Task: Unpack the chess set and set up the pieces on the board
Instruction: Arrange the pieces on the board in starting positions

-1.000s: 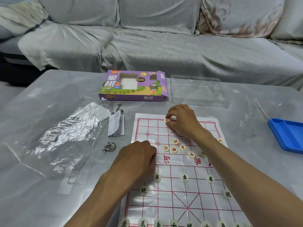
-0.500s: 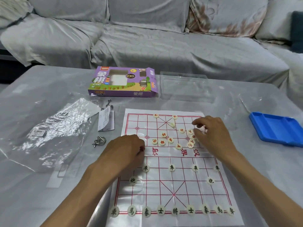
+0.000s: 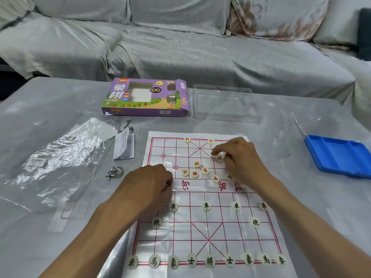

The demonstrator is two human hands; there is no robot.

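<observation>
- Along the bottom edge of the frame, a row of nine black-marked pieces [image 3: 209, 261] sits on the nearest line of the board [image 3: 202, 233], a thin white sheet printed with a red grid, lying on the worktop [image 3: 301, 227].
- Just above that row, two black pieces stand left and right on the grid, and four more form a line at mid-frame height.
- The left hand [image 3: 147, 184] rests at the board's left edge, centre-left of the frame, fingers curled in and pinching something small with a trace of red; what it is cannot be told.
- The right hand [image 3: 239, 159] hovers right of centre, fingertips curled around a red-marked piece [image 3: 219, 157]. The two hands are well apart.
- Between them lies a loose cluster of red pieces [image 3: 195, 171]; two more red pieces sit on the board's far line.
- Left of the board: a metal ring puzzle [image 3: 114, 171], a folded leaflet [image 3: 124, 146], and a crinkled clear bag [image 3: 60, 157].
- At the right edge, a blue tray [image 3: 339, 156].
- Further up, the purple box [image 3: 147, 97] lies beside a clear plastic insert [image 3: 224, 104].
- Across the top, a grey-covered sofa [image 3: 200, 47].
</observation>
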